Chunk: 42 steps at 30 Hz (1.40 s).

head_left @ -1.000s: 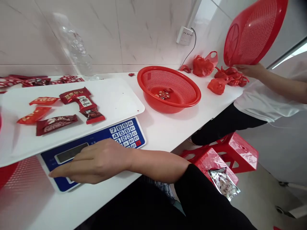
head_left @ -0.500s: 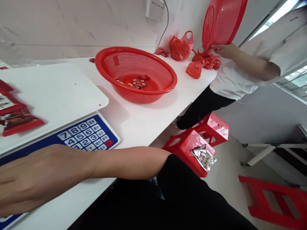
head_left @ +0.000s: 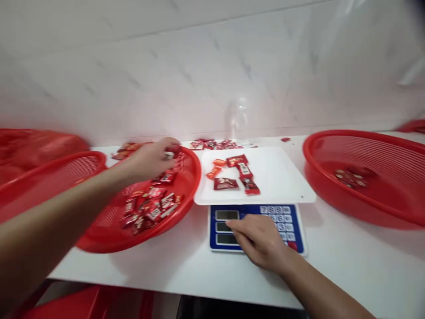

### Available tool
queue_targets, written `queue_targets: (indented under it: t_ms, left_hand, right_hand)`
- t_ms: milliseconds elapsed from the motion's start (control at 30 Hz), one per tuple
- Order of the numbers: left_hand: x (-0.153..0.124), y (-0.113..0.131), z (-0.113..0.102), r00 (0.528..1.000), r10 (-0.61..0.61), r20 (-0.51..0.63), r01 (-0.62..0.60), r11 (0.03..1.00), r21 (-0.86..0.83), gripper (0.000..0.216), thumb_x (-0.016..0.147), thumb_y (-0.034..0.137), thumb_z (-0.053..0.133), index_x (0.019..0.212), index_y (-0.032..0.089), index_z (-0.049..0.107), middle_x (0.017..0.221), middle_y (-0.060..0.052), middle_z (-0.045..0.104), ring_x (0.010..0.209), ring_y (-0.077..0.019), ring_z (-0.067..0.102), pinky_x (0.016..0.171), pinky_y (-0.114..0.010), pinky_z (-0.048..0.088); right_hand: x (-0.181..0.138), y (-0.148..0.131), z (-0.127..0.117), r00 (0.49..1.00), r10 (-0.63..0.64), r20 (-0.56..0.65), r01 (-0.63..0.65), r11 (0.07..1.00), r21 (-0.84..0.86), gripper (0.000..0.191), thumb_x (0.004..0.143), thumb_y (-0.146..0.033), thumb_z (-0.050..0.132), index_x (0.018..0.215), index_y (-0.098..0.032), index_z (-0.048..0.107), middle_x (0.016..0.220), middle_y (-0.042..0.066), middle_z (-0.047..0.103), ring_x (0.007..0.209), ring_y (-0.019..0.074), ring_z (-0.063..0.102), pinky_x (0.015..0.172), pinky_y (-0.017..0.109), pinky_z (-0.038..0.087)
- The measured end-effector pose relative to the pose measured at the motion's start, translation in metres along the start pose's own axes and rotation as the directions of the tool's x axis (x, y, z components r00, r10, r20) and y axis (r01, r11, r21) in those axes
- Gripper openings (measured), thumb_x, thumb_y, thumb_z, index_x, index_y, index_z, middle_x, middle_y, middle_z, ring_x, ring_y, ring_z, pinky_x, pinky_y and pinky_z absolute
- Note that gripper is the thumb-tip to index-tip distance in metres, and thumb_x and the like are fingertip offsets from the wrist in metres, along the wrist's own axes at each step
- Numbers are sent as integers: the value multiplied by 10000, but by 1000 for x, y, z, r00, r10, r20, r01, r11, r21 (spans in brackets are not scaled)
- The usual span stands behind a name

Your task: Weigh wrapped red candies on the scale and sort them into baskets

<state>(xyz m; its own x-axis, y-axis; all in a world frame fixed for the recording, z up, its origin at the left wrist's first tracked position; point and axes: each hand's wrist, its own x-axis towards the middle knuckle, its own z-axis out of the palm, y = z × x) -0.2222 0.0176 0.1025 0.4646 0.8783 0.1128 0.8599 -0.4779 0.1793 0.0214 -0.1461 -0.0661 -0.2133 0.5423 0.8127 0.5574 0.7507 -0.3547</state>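
My left hand (head_left: 154, 158) is over the right part of a red perforated basket (head_left: 191, 195), its fingers closed on a small red-and-white snack packet (head_left: 170, 154), slightly blurred. Below it, several wrapped snack packets (head_left: 151, 208) lie in the basket. My right hand (head_left: 260, 239) hovers over or rests on the blue panel of a digital scale (head_left: 300, 232); I cannot tell which. Its index finger stretches toward the displays, and I see nothing held. On the scale's white tray (head_left: 282, 177) are red packets (head_left: 245, 170) and small orange ones (head_left: 214, 172).
Another red basket (head_left: 365, 212) with a few packets stands on the right. A basket (head_left: 49, 173) and red bags (head_left: 43, 146) are at the left. Loose packets (head_left: 215, 144) and a clear container (head_left: 239, 119) sit along the wall. Below the table edge is a red stool (head_left: 73, 305).
My view has swung left from the right-hand basket and the other person to the scale. My left hand now shows, closed on a packet; the right still is at the scale.
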Motion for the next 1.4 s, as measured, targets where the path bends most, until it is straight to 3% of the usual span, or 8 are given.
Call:
queue_targets:
  t_ms: [267, 433, 633, 733, 900, 1133, 1267, 1400]
  left_hand:
    - [13, 61, 36, 952, 212, 223, -174, 969, -176, 510, 807, 224, 545, 1314, 226, 499, 1237, -64, 636, 1045, -207, 616, 850, -298, 474]
    - [28, 64, 46, 949, 267, 165, -213, 933, -289, 526, 819, 275, 576, 1330, 190, 483, 1300, -100, 580, 1127, -229, 570, 906, -327, 457]
    - [0, 74, 47, 946, 227, 232, -43, 795, -605, 566, 769, 305, 658, 1300, 226, 479, 1239, -74, 579, 984, -209, 613, 791, -306, 507]
    - [-31, 88, 53, 886, 307, 348, 38, 699, -714, 687, 750, 238, 681, 1377, 278, 403, 1290, -79, 524, 860, -159, 630, 716, -273, 518]
    - [-69, 109, 58, 759, 364, 540, 210, 648, -732, 900, 725, 167, 679, 1479, 376, 235, 1340, -107, 454, 593, -71, 583, 459, -193, 461]
    - [-52, 64, 34, 974, 146, 171, -21, 817, -576, 675, 852, 283, 594, 1463, 320, 310, 1358, -60, 523, 1085, -224, 585, 913, -365, 489]
    - [-43, 18, 37, 989, 30, 148, 9, 967, -254, 581, 891, 434, 538, 1428, 261, 396, 1490, -104, 399, 1348, -314, 372, 1074, -488, 337]
    - [-40, 17, 48, 974, 93, 207, -67, 990, -127, 720, 878, 575, 520, 1490, 280, 284, 1602, -97, 137, 1458, -335, 93, 1127, -550, 204]
  right_hand:
    - [-3, -8, 2, 998, 32, 49, -32, 999, 1, 213, 901, -94, 512, 1082, -159, 604, 661, -2, 614, 554, 112, 531, 512, 243, 378]
    - [-1, -4, 2, 997, 60, 53, -59, 998, -13, 205, 911, -103, 491, 1070, -177, 598, 669, -6, 623, 557, 110, 556, 520, 234, 409]
    - [-5, -4, 5, 980, 190, 66, -192, 981, 32, 362, 930, -172, 499, 1290, -205, 477, 791, 2, 670, 636, 112, 621, 580, 224, 487]
    - [-9, -5, 9, 962, 261, 85, -268, 959, 88, 525, 924, -223, 520, 1414, -224, 331, 858, 0, 677, 632, 105, 620, 573, 215, 500]
    - [-10, -6, 10, 988, 107, 111, -116, 990, 77, 470, 919, -242, 507, 1373, -233, 385, 947, 34, 706, 761, 149, 678, 633, 249, 528]
    - [-7, -6, 6, 989, 128, 69, -136, 982, 133, 492, 921, -173, 515, 1389, -240, 378, 819, -9, 676, 680, 105, 645, 608, 209, 503]
    - [-5, -9, 6, 992, 112, 59, -119, 985, 123, 483, 928, -179, 494, 1391, -235, 369, 806, -11, 670, 674, 114, 644, 589, 224, 492]
    - [-4, -11, 7, 998, 61, 35, -63, 995, 78, 445, 934, -192, 481, 1368, -232, 392, 783, -16, 675, 632, 115, 642, 569, 230, 476]
